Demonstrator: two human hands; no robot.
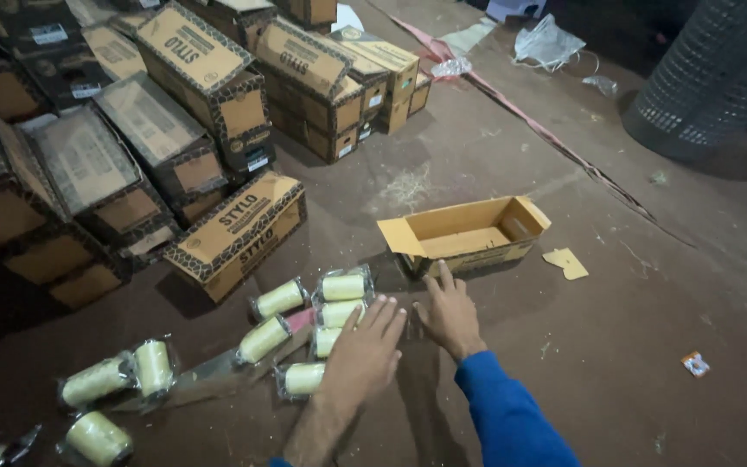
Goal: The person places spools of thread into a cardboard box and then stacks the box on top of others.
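Observation:
My left hand [365, 350] lies palm down with its fingers stretched over a cluster of yellow thread spools in clear wrap [339, 313] on the brown floor. It grips none of them. My right hand [450, 316], in a blue sleeve, rests flat on the floor with fingers spread, just in front of a small open cardboard box [464, 233] lying on its side. More wrapped spools lie to the left: one [280, 298], another [263, 339], and a pair [155, 367] further out.
Closed patterned cartons [239, 233] are stacked across the left and back. A black mesh basket [719, 78] stands at the top right, plastic bags [546, 39] beside it. A cardboard scrap [566, 262] and a small orange wrapper [695, 363] lie on the floor.

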